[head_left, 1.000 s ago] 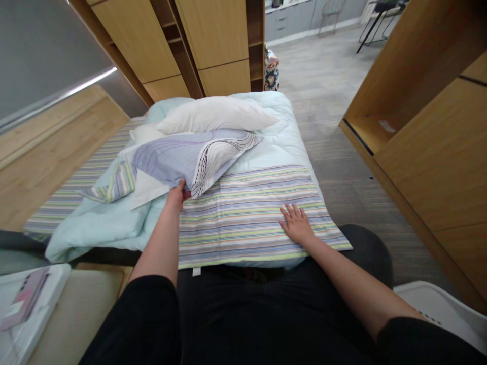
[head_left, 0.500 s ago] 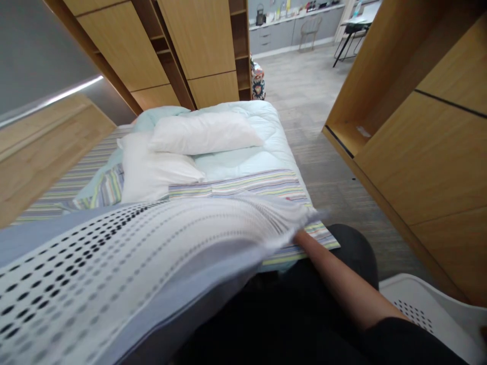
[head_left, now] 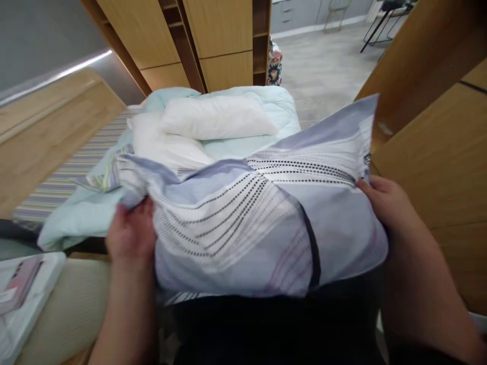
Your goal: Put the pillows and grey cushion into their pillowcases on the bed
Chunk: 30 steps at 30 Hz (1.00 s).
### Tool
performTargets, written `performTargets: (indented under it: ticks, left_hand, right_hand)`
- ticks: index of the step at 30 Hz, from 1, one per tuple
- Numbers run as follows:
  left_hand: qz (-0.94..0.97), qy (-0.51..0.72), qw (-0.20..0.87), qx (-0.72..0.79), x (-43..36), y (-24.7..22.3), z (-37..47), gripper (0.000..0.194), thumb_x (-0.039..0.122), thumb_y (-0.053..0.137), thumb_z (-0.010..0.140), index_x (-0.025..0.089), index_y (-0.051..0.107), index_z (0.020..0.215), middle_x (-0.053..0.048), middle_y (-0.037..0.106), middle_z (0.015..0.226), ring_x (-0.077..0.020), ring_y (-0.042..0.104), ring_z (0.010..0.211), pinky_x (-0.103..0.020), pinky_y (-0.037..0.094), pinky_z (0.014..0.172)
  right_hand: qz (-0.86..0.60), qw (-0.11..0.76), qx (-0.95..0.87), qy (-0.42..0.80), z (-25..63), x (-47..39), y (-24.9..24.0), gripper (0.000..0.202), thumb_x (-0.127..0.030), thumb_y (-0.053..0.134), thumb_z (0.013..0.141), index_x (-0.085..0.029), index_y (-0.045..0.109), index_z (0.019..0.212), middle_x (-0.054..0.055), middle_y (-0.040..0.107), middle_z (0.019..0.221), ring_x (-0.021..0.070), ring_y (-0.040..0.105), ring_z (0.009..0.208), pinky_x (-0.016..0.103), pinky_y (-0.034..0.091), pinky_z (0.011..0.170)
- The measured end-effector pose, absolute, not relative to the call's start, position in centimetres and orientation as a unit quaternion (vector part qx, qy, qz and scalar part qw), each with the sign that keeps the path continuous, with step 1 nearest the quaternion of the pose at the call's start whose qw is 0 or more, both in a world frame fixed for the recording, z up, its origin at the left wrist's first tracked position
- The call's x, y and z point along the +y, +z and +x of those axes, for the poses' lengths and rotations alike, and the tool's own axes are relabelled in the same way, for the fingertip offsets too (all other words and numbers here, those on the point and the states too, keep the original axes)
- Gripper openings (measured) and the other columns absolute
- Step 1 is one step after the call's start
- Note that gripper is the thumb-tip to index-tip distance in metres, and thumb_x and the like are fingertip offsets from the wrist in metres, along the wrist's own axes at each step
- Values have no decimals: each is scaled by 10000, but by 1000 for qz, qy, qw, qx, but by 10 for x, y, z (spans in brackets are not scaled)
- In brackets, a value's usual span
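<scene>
A lavender and white pillowcase (head_left: 236, 223) with rows of black dots and a dark stripe is stretched between my hands, above my lap. My left hand (head_left: 131, 230), slightly blurred, is closed on its left edge, where the fabric bunches. At the right edge, my right hand (head_left: 386, 197) pinches the cloth between thumb and fingers. The pillowcase's upper right corner sticks up past that hand. Beyond it, two white pillows, one (head_left: 218, 116) lying partly over the other (head_left: 163, 144), rest on a pale mint quilt (head_left: 266, 96).
Striped fabric (head_left: 72, 162) lies along the bed's left side. A white tray (head_left: 41, 289) with a pink box (head_left: 23, 284) is at lower left. Wooden cabinets (head_left: 224, 71) stand behind the bed, and another wooden unit (head_left: 445, 167) rises at right. Grey floor (head_left: 319, 66) shows beyond.
The pillowcase has swung from the lower left to a spread position in front of me. My left hand has come into view holding it, and my right hand has risen to the right.
</scene>
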<state>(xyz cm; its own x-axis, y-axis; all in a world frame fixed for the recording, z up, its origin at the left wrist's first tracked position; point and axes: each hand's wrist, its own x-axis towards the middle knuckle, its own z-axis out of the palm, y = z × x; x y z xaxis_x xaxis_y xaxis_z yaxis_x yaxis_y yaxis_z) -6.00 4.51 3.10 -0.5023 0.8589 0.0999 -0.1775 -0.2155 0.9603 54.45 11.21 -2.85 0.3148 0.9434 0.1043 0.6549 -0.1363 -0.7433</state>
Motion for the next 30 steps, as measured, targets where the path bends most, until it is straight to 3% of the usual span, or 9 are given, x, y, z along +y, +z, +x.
performTargets:
  ticks: [2, 4, 7, 10, 12, 18, 23, 26, 30]
  left_hand:
    - [351, 601, 377, 611, 65, -12, -22, 516, 497, 701, 913, 216, 659, 1344, -153, 685, 1474, -307, 600, 1456, -562, 396, 1308]
    - [457, 458, 350, 677, 67, -54, 17, 549, 413, 717, 895, 210, 649, 1400, -179, 645, 1527, -355, 582, 1471, -624, 412, 1281]
    - [687, 284, 207, 636, 43, -97, 64, 483, 363, 660, 969, 249, 668, 1439, -136, 578, 1626, -356, 453, 1583, -646, 280, 1344]
    - [775, 186, 94, 597, 20, -114, 83, 471, 310, 590, 1026, 268, 649, 1491, -116, 518, 1687, -355, 379, 1630, -661, 172, 1367]
    - [782, 160, 67, 598, 17, -120, 83, 477, 300, 556, 1043, 251, 635, 1511, -130, 513, 1689, -353, 391, 1623, -656, 187, 1361]
    - [782, 150, 54, 602, 36, -137, 71, 470, 329, 492, 1079, 216, 604, 1521, -148, 517, 1683, -330, 408, 1611, -632, 240, 1338]
    - [781, 158, 42, 603, 29, -136, 76, 450, 305, 507, 1068, 208, 602, 1497, -160, 563, 1636, -345, 459, 1567, -637, 250, 1329]
    - [785, 153, 38, 599, 26, -117, 91, 382, 230, 584, 992, 167, 684, 1355, -195, 689, 1433, -378, 622, 1361, -662, 315, 1286]
    - [873, 195, 86, 439, 46, -77, 147, 287, 167, 551, 1013, 164, 741, 1227, -160, 720, 1319, -297, 650, 1288, -479, 494, 1189]
  right_hand:
    - [-767, 204, -597, 115, 551, 122, -34, 431, -504, 667, 960, -178, 776, 1219, 221, 773, 1018, 386, 717, 928, 507, 529, 802]
    - [-758, 132, -637, 46, 536, 113, -52, 583, -475, 649, 980, -119, 676, 1442, 276, 743, 1218, 434, 713, 1092, 576, 539, 930]
    - [-646, 187, -736, 72, 475, 70, -85, 516, -428, 598, 1019, -132, 667, 1437, 225, 674, 1443, 378, 657, 1314, 543, 516, 1119]
    - [-508, 209, -832, 74, 403, 24, -104, 424, -250, 561, 1020, -246, 689, 1425, 115, 603, 1590, 343, 490, 1536, 595, 326, 1292]
    - [-441, 205, -869, 91, 374, 10, -104, 397, -261, 611, 1027, -273, 696, 1414, 81, 615, 1585, 330, 453, 1569, 597, 249, 1324]
    - [-454, 127, -880, 56, 417, 61, -76, 302, -477, 651, 1058, -210, 763, 1144, 115, 779, 1211, 301, 686, 1159, 486, 418, 1030]
    - [-542, 75, -837, -4, 478, 86, -63, 446, -386, 548, 1084, -183, 730, 731, 103, 736, 806, 242, 636, 835, 405, 371, 828]
    - [-514, 113, -850, 0, 473, 72, -67, 449, -356, 581, 1050, -196, 698, 647, 90, 693, 723, 230, 595, 814, 389, 351, 799]
    - [-440, 296, -848, 10, 440, 42, -62, 486, -254, 579, 1037, -209, 519, 557, 29, 523, 590, 184, 479, 690, 368, 331, 725]
